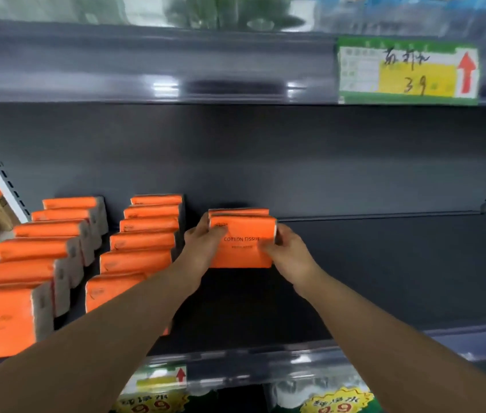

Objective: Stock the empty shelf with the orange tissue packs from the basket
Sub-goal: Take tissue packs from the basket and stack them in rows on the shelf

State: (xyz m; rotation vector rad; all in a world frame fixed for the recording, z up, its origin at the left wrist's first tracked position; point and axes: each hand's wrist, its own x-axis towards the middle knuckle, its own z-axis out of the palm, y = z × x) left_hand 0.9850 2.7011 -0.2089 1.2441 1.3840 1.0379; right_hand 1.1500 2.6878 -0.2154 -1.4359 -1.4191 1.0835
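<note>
both hands (206, 245) (288, 253) hold an orange pack (243, 244) on the shelf (384, 263)

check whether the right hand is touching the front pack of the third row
Touching. The head view shows the right hand with its fingers curled round the right end of the pack. The left hand grips its left end.

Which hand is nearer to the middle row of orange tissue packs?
Left. The left hand sits just beside that row; the right hand holds the far side of the gripped orange tissue pack.
</note>
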